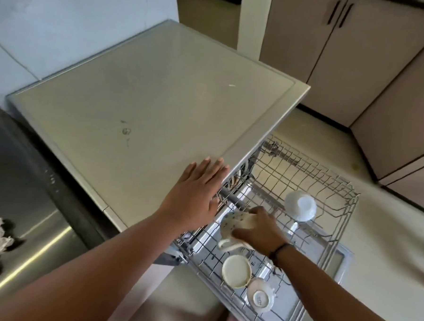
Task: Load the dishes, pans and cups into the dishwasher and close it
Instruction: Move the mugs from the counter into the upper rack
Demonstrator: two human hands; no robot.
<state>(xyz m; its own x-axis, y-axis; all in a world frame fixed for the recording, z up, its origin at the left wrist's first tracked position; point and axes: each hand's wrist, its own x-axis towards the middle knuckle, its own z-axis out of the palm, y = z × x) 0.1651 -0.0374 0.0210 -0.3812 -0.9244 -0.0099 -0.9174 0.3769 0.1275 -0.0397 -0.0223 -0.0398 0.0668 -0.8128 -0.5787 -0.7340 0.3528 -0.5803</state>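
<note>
The person's left hand point(197, 186) lies flat, fingers straight, on the grey dishwasher top point(145, 103). The right hand point(259, 230) grips a speckled cream ceramic cup point(234, 223) over the pulled-out grey wire rack point(327, 191), where three pale cups sit upturned.

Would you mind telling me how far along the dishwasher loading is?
Done: three cups sit upside down in the pulled-out rack. In hand: the right hand lowers a dotted mug into the rack, while the left hand rests flat on the dishwasher top. Left: pushing in the rack and closing the door.
</note>
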